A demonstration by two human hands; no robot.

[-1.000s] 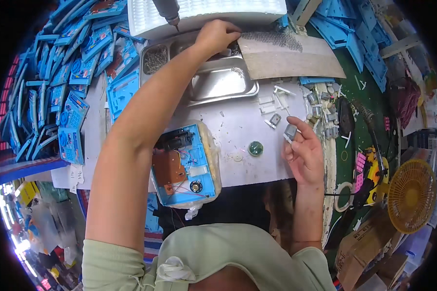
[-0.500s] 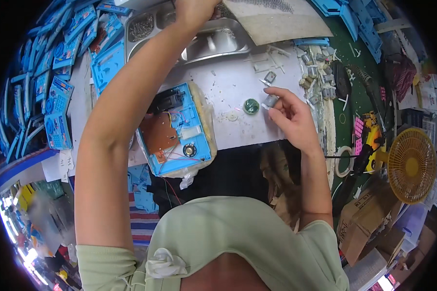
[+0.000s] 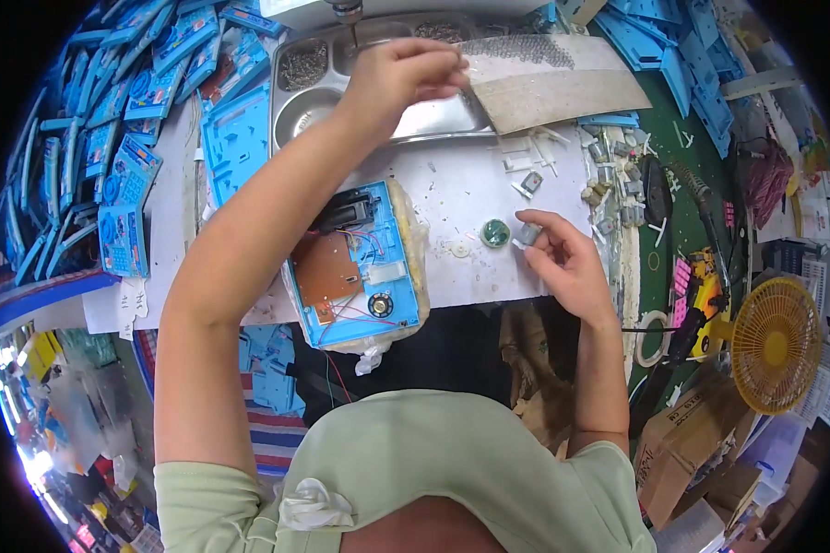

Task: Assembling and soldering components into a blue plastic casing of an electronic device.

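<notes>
My left hand [image 3: 398,81] is over the metal compartment tray [image 3: 290,124], its fingers pinched together beside a pale board [image 3: 563,97]. Whatever those fingers hold, if anything, is too small to make out. On the right, my right hand [image 3: 567,263] grips a small grey motor [image 3: 528,232] between thumb and fingers. Just left of that motor sits a small round container of green stuff [image 3: 494,233]. A blue plastic housing [image 3: 401,304] lies open on a padded, plastic-wrapped rest, showing a brown circuit board [image 3: 327,276], a round speaker [image 3: 380,304] and thin wires.
Blue printed housings [image 3: 124,198] are heaped at the left. Several small motors [image 3: 632,189] line the table's right side, and another motor [image 3: 531,182] lies nearer. A screwdriver tip [image 3: 348,11] hangs above the tray. A yellow fan [image 3: 776,346] stands far right.
My left hand has come back toward me from the tray's far side, fingers now pinched. My right hand keeps its grip on the motor. The whole view has shifted slightly.
</notes>
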